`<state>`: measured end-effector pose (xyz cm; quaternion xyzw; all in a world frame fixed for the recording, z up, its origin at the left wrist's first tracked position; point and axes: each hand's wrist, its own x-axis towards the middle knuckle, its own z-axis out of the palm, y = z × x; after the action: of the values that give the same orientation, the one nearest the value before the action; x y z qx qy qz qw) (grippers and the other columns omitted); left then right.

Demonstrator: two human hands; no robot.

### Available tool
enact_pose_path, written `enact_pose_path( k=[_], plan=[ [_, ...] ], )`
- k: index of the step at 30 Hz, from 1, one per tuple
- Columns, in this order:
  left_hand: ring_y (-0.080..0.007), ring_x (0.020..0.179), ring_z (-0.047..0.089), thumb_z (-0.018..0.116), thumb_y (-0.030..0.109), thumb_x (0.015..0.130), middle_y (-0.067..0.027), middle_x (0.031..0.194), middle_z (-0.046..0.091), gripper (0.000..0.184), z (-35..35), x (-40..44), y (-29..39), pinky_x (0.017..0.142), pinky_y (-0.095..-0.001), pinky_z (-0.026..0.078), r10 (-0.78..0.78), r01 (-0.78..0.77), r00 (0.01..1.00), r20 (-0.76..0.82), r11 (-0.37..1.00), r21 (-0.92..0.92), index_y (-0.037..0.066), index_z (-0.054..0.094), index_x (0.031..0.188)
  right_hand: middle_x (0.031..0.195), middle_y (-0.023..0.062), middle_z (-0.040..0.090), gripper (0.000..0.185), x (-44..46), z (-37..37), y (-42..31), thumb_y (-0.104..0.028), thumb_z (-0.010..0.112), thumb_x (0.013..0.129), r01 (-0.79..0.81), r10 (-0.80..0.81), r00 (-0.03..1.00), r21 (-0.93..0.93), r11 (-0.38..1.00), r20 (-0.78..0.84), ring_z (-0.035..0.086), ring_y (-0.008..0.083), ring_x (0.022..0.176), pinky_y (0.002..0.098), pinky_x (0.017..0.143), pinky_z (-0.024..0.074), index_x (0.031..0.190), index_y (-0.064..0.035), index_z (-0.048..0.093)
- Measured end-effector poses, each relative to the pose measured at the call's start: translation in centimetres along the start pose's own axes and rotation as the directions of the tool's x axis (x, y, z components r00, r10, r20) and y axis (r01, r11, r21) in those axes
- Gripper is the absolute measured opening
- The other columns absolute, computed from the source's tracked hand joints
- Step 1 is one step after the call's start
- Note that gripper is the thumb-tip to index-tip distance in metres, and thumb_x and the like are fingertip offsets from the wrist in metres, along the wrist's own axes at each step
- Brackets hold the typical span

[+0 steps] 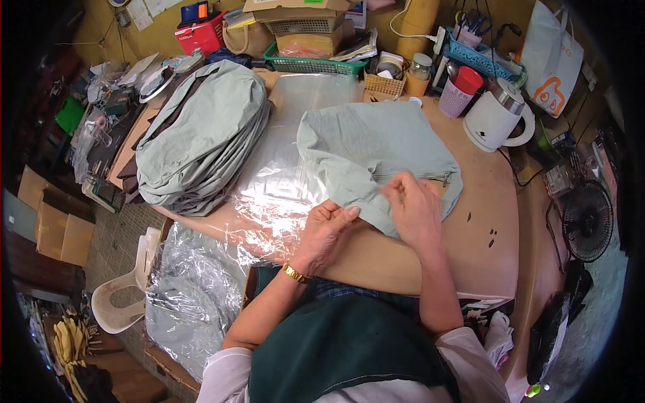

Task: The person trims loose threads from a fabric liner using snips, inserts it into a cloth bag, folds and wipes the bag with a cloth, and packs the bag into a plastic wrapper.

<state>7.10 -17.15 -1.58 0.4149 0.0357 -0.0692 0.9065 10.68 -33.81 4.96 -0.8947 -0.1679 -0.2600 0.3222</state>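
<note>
A pale grey-green fabric bag [366, 138] with a zipper lies partly folded near the table's front edge. At its lower left edge, my left hand [322, 232] is closed, pinching the cloth between thumb and fingers. My right hand [414, 211] has its fingers curled on the same bag, just below the zipper [416, 177]; the fingertips are partly hidden. Left of it are clear plastic sleeves [289, 134] spread flat on the table. Beyond them rises a stack of similar grey-green bags [201, 141].
A white electric kettle [489, 117] stands at the right, beside a pink cup [455, 99]. Along the back is a green basket [316, 65] under boxes. A plastic-wrapped bundle [191, 295] sits below the table's left front, near a white chair [121, 295]. A black fan [586, 220] is far right.
</note>
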Motion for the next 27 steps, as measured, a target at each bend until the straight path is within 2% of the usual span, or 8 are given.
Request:
enact_pose_path(
  k=[7,10,14,18,20,24,26,27],
  plan=[
    [-0.0102,0.072,0.061,0.073,0.014,0.091,-0.0022,0.076,0.065,0.017,-1.7,0.4,-1.3,0.071,-0.0245,0.051,-0.001,-0.010,0.998,0.070,0.989,0.148,0.004,0.060,0.090,0.053,0.0086,0.048,0.021,-0.3,1.2,-0.2,-0.016,0.070,0.088,0.136,-0.139,0.986,0.043,0.990,0.087,0.054,0.0302,0.057,0.0396,0.068,0.0426,0.072,-0.0059,0.059],
    [-0.0095,0.087,0.059,0.071,0.016,0.092,-0.0001,0.094,0.062,0.022,-0.9,-0.2,-0.4,0.085,-0.0306,0.051,-0.167,0.182,0.966,0.199,0.981,-0.064,0.006,0.058,0.107,0.060,0.0107,0.054,0.019,-0.3,1.9,-0.5,-0.017,0.073,0.085,0.117,-0.128,0.977,0.075,0.990,0.171,0.057,0.0309,0.063,0.0419,0.070,0.0439,0.075,-0.0046,0.062],
    [-0.0171,0.108,0.060,0.063,0.028,0.098,-0.0054,0.118,0.062,0.038,-0.8,1.2,1.7,0.098,-0.0362,0.048,-0.174,0.176,0.984,0.033,0.948,-0.266,0.004,0.053,0.125,0.071,0.0143,0.060,0.017,-1.4,0.4,-0.3,-0.017,0.075,0.082,-0.019,-0.024,0.994,0.378,0.926,0.111,0.059,0.0327,0.072,0.0429,0.070,0.0450,0.082,-0.0031,0.066],
    [-0.0230,0.118,0.059,0.060,0.033,0.098,-0.0111,0.128,0.060,0.048,-1.2,1.0,1.9,0.103,-0.0385,0.048,0.051,-0.046,0.998,0.020,0.976,-0.212,0.002,0.048,0.133,0.078,0.0142,0.063,0.019,-2.6,-1.0,5.8,-0.019,0.073,0.081,-0.070,-0.039,0.906,0.241,0.968,0.422,0.057,0.0326,0.076,0.0414,0.073,0.0443,0.082,-0.0013,0.067],
    [-0.0210,0.108,0.064,0.057,0.029,0.101,-0.0108,0.122,0.064,0.038,-1.0,1.0,1.8,0.092,-0.0335,0.054,0.041,-0.041,0.999,-0.006,0.963,-0.266,0.001,0.053,0.125,0.077,0.0130,0.062,0.019,-2.9,-1.4,6.4,-0.019,0.072,0.083,-0.238,0.105,0.859,0.210,0.948,0.501,0.055,0.0319,0.075,0.0415,0.075,0.0435,0.081,-0.0006,0.067],
    [-0.0179,0.097,0.066,0.058,0.028,0.101,-0.0093,0.111,0.067,0.033,-1.0,1.4,1.2,0.083,-0.0311,0.055,0.028,-0.105,0.972,-0.235,0.941,-0.321,0.000,0.057,0.117,0.072,0.0165,0.058,0.014,-2.5,-1.8,5.2,-0.015,0.068,0.086,-0.083,0.007,0.911,0.167,0.983,0.413,0.055,0.0302,0.072,0.0397,0.069,0.0437,0.083,-0.0012,0.068],
    [-0.0142,0.090,0.064,0.062,0.028,0.099,-0.0066,0.104,0.067,0.033,-3.6,1.7,-2.7,0.079,-0.0291,0.052,-0.098,0.102,0.994,0.045,0.990,-0.100,-0.001,0.058,0.114,0.068,0.0163,0.057,0.013,-1.8,-0.7,3.8,-0.014,0.068,0.087,-0.122,0.050,0.914,0.155,0.980,0.404,0.055,0.0302,0.069,0.0397,0.069,0.0437,0.084,-0.0010,0.069],
    [-0.0108,0.084,0.061,0.067,0.027,0.096,-0.0051,0.096,0.065,0.033,-0.2,0.0,-1.4,0.077,-0.0271,0.050,-0.111,0.104,0.994,-0.011,0.880,0.463,0.000,0.059,0.113,0.066,0.0160,0.056,0.014,-1.6,0.0,3.0,-0.015,0.068,0.087,-0.078,-0.017,0.950,0.290,0.954,0.312,0.053,0.0301,0.067,0.0388,0.068,0.0439,0.085,-0.0007,0.069]
  ],
)
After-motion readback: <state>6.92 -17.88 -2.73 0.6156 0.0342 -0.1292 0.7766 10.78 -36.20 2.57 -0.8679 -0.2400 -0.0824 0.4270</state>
